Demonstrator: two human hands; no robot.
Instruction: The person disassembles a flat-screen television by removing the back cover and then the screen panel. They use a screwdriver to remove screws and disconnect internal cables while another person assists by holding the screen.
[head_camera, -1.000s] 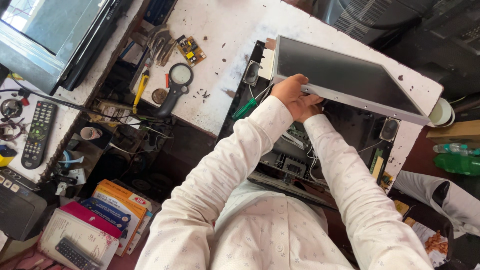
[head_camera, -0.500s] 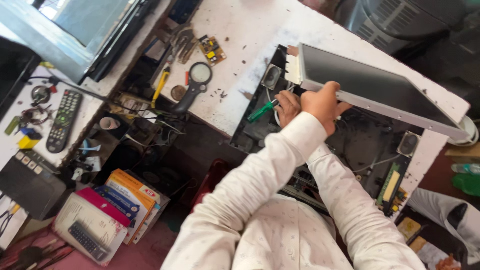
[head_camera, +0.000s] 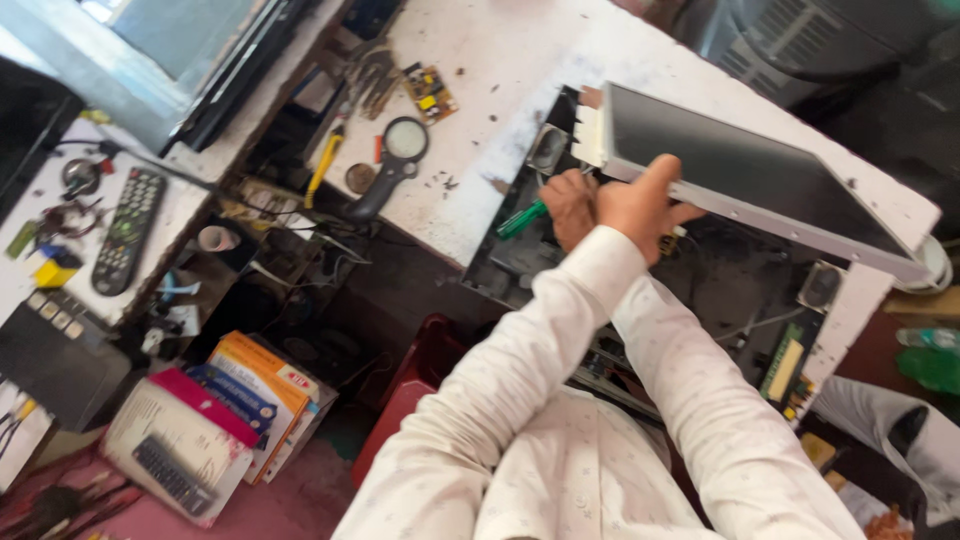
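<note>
Your left hand (head_camera: 640, 205) grips the lower edge of the flat display panel (head_camera: 745, 165), thumb on top, fingers curled under; panel tilted up, raised off the open black TV back shell (head_camera: 740, 290) that lies on the white table (head_camera: 490, 90). Your right hand (head_camera: 568, 205) sits just beside the left, clenched around a green-handled screwdriver (head_camera: 522, 220), handle sticking out toward the table's near edge. Both sleeves white.

Inside shell: round speaker (head_camera: 820, 285) at right, green circuit board (head_camera: 790, 365) near lower right corner.

On table, left of shell: magnifying glass (head_camera: 395, 160), small yellow circuit board (head_camera: 430, 92), yellow-handled tool (head_camera: 325, 165).

Far left shelf: black remote control (head_camera: 125, 230). On the floor below: stack of colourful boxes (head_camera: 225, 410).
</note>
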